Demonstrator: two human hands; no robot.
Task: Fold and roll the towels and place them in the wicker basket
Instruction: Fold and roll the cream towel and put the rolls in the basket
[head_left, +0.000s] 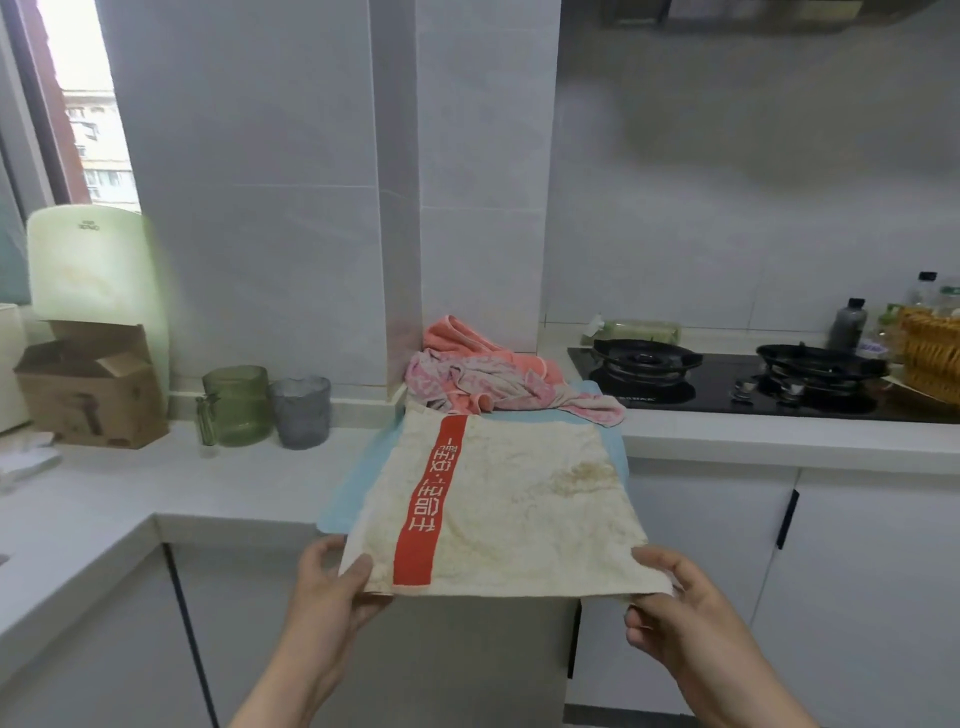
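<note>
You hold a cream towel (511, 499) with a red stripe of white characters by its near edge, which hangs out past the front of the desk (156, 478) while its far part lies flat on a light blue cloth (340, 493) spread on the desk. Your left hand (332, 582) pinches the near left corner, thumb on top and the rest of the fingers tucked under the fabric. Your right hand (670, 608) pinches the near right corner the same way, its fingers (644, 621) curled beneath the edge. Both grips are closed on the towel. A brownish stain shows on the towel's right side. Just behind its far edge a heap of pink towels (488, 379) sits against the tiled column. The wicker basket (930, 358) stands at the far right, beside the black gas hob (727, 379), well apart from the towel. To the left stand a green glass jar (236, 405), a grey cup (300, 410) and an open cardboard box (88, 384)
</note>
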